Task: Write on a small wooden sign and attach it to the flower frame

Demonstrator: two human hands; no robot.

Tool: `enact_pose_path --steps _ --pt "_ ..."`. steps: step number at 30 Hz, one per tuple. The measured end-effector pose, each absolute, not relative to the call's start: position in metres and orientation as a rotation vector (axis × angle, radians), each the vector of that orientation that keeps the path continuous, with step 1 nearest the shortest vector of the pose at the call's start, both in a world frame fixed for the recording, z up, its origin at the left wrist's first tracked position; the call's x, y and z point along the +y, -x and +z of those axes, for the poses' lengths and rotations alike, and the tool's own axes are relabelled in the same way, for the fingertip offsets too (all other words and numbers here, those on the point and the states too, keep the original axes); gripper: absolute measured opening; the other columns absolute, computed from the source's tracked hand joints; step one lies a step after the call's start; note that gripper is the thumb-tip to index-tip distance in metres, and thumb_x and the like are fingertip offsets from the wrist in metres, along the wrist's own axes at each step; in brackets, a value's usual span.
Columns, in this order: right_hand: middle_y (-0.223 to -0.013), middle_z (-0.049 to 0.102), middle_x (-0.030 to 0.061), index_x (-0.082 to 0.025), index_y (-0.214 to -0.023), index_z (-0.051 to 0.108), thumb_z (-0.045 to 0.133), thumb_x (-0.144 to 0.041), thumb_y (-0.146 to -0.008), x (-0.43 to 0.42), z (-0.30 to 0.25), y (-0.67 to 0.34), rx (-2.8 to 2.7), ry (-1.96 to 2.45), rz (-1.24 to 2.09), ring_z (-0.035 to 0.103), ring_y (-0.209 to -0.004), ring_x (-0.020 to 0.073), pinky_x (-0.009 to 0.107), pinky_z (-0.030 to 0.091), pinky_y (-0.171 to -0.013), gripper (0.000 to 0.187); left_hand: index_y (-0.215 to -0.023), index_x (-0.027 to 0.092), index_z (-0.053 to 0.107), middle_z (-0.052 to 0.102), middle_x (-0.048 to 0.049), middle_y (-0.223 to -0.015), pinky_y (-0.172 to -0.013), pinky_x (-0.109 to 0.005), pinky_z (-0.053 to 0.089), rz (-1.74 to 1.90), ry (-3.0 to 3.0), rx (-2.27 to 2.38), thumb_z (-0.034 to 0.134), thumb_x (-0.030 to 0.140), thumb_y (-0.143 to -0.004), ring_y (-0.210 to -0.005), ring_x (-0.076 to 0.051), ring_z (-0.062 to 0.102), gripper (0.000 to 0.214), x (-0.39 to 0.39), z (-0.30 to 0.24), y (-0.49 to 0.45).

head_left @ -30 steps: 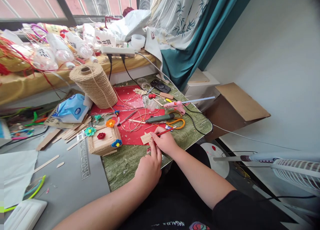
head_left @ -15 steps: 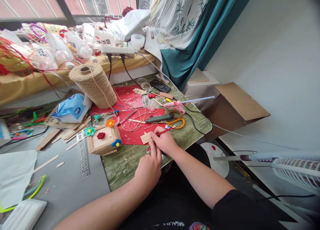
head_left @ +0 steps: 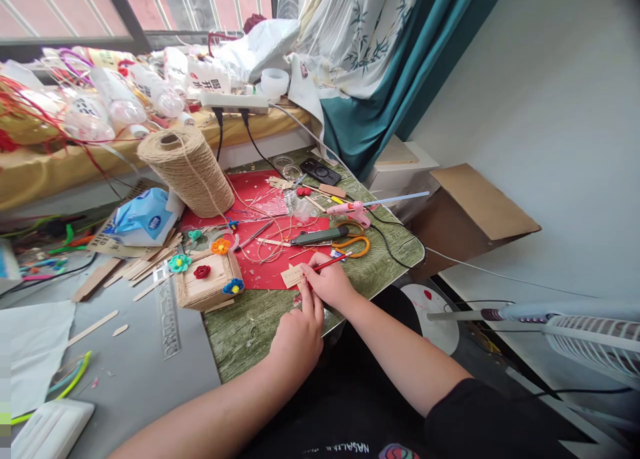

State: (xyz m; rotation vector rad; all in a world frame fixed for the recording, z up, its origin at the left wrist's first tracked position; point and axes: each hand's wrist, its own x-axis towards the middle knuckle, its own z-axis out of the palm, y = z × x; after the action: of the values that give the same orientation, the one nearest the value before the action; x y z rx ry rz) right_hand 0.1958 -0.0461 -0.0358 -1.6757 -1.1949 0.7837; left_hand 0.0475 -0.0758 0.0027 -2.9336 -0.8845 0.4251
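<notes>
My right hand (head_left: pixel 330 279) is closed around a red pencil (head_left: pixel 334 260), its lower end at a small tan card (head_left: pixel 293 277) with faint marks on it. Two fingers of my left hand (head_left: pixel 300 326) reach to the card's near edge and hold it; the others are curled under, and the thumb is hidden. Beneath the card lies a red sheet (head_left: pixel 260 272). To the left sits a twine-edged wooden stick box (head_left: pixel 210 282) decorated with coloured flowers. Just beyond my right hand are orange-handled scissors (head_left: pixel 367 246) and a dark green tool (head_left: pixel 317 235).
A pink glue gun (head_left: pixel 350 210) with a clear stick rests near the table's right edge. Farther back are a twine spool (head_left: pixel 187 172), a wipes pack (head_left: pixel 145 216) and a black phone (head_left: pixel 321 171). A clear ruler (head_left: pixel 167 319) and wooden sticks (head_left: pixel 93 328) lie left.
My right hand and the pencil tip have shifted very slightly on the card. Everything else stays where it was.
</notes>
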Motion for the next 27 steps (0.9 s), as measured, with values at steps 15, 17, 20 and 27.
enact_pose_path --steps 15,17,20,27 --pt "-0.069 0.063 -0.0027 -0.024 -0.075 0.054 0.060 -0.036 -0.099 -0.0454 -0.0311 -0.1982 -1.209 1.725 0.675 0.061 -0.066 0.0167 0.029 0.044 -0.065 0.027 -0.160 0.000 0.034 0.021 -0.0409 -0.163 -0.054 -0.035 0.054 0.406 2.902 -0.887 0.067 0.036 -0.086 -0.064 -0.020 0.067 0.088 -0.0764 -0.0023 -0.0468" --pt "-0.070 0.063 -0.0024 -0.024 -0.074 0.054 0.059 -0.036 -0.099 -0.0452 -0.0317 -0.1980 -1.214 1.723 0.680 0.062 -0.067 0.0169 0.029 0.044 -0.065 0.028 -0.160 -0.001 0.032 0.021 -0.0413 -0.162 -0.054 -0.035 0.054 0.410 2.911 -0.889 0.067 0.037 -0.086 -0.064 -0.021 0.068 0.090 -0.0762 -0.0017 -0.0471" --pt "-0.071 0.063 -0.0022 -0.024 -0.075 0.055 0.059 -0.036 -0.100 -0.0450 -0.0325 -0.1980 -1.222 1.725 0.659 0.061 -0.067 0.0169 0.029 0.044 -0.065 0.028 -0.160 -0.001 0.032 0.021 -0.0418 -0.162 -0.054 -0.035 0.055 0.418 2.919 -0.889 0.068 0.036 -0.085 -0.065 -0.022 0.068 0.091 -0.0759 0.0002 -0.0475" --pt "-0.070 0.063 -0.0023 -0.024 -0.076 0.055 0.058 -0.037 -0.100 -0.0446 -0.0340 -0.1983 -1.234 1.734 0.644 0.061 -0.067 0.0169 0.029 0.043 -0.064 0.027 -0.160 0.000 0.033 0.020 -0.0412 -0.163 -0.055 -0.036 0.055 0.418 2.916 -0.882 0.069 0.037 -0.085 -0.066 -0.022 0.068 0.091 -0.0762 0.0020 -0.0473"
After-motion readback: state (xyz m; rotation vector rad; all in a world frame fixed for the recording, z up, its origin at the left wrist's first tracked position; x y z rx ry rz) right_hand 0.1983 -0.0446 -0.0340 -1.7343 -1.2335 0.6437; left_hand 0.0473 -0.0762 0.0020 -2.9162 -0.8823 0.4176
